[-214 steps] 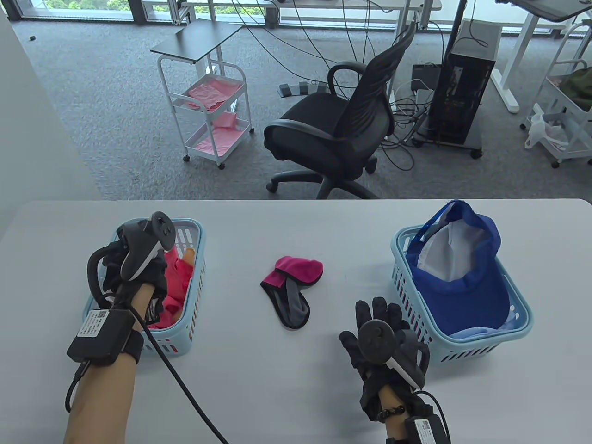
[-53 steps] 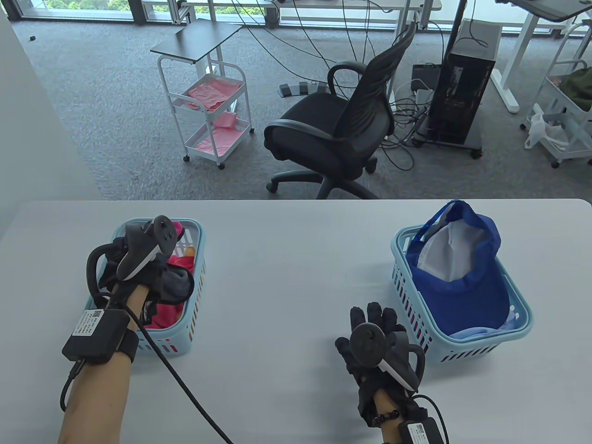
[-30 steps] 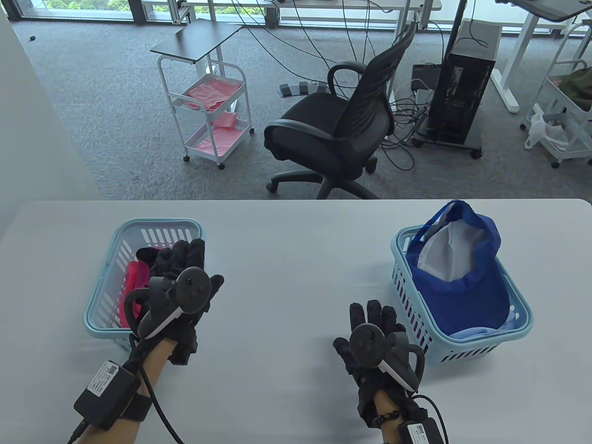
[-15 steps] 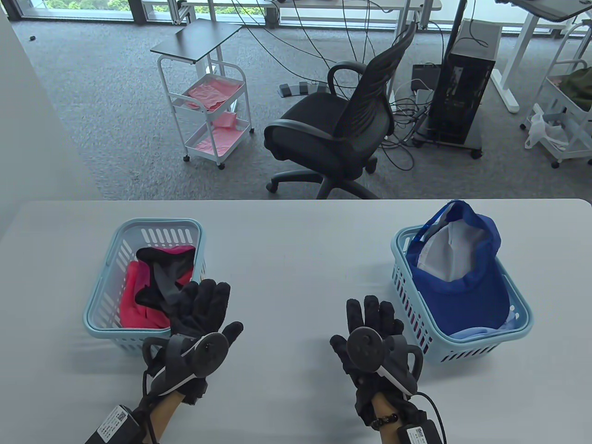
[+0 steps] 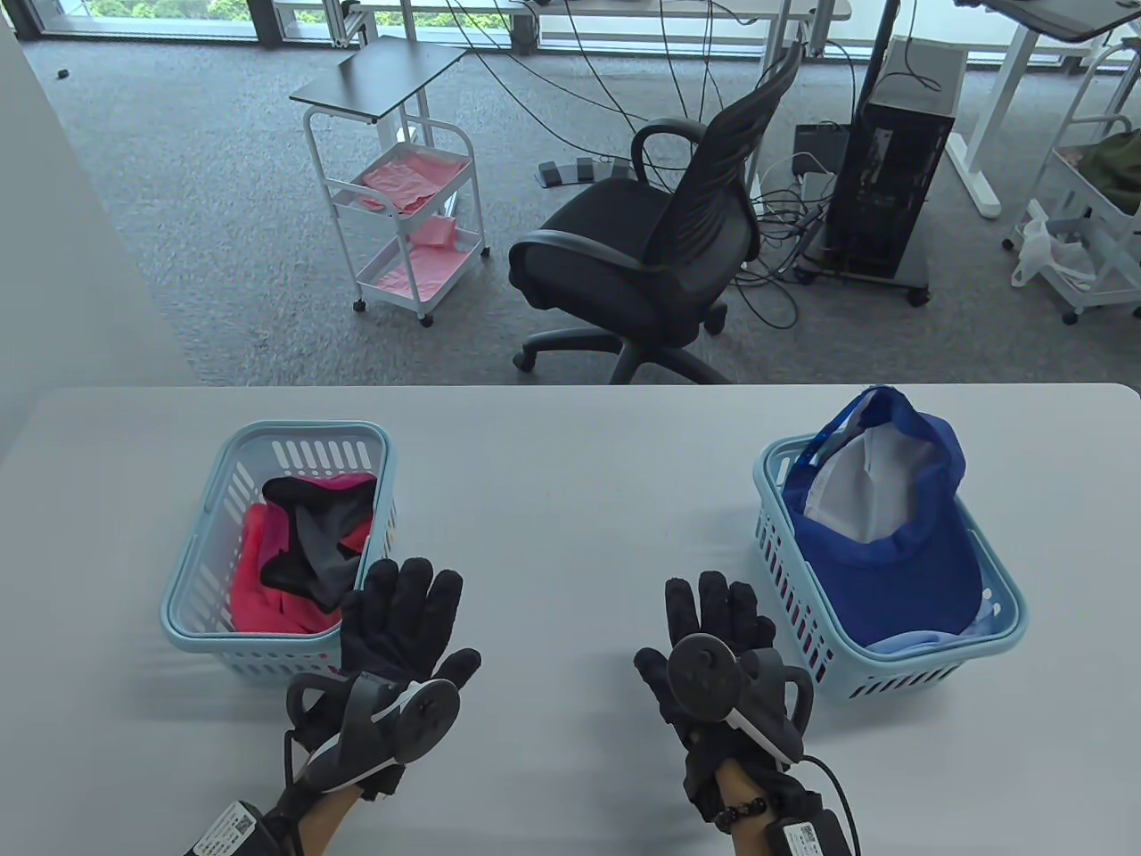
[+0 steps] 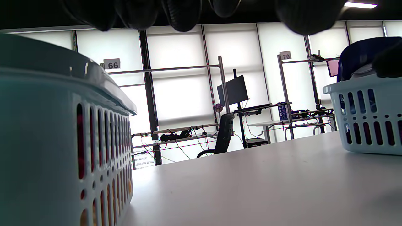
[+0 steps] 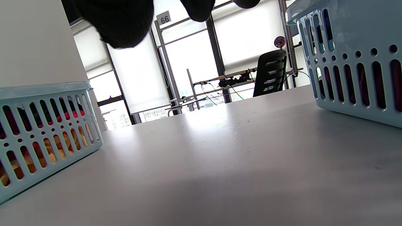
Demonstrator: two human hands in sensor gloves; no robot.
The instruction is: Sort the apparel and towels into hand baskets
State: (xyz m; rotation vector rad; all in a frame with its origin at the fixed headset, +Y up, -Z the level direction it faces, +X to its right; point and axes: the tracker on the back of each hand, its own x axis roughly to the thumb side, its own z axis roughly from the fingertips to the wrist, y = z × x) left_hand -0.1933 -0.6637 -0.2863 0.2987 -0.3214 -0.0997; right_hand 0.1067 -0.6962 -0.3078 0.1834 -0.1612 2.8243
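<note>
The left light-blue basket (image 5: 192, 535) holds pink cloth and a pink, grey and black sock (image 5: 312, 526). The right light-blue basket (image 5: 1007, 615) holds a blue cap (image 5: 900, 553) on a pale blue cloth. My left hand (image 5: 406, 620) lies flat and open on the table just right of the left basket's near corner, empty. My right hand (image 5: 713, 624) lies flat and open just left of the right basket, empty. The left wrist view shows the left basket wall (image 6: 62, 150) close by and the right basket (image 6: 367, 113) far off. The right wrist view shows both baskets (image 7: 44, 125) (image 7: 355, 56).
The grey table (image 5: 570, 499) lies bare between the baskets. Beyond its far edge stand a black office chair (image 5: 651, 250), a white cart (image 5: 401, 196) with pink cloth and a computer tower (image 5: 891, 169).
The sock that lay mid-table now lies in the left basket. My left hand has let go, drawn back out of the basket and spread flat on the table. The right hand barely moved.
</note>
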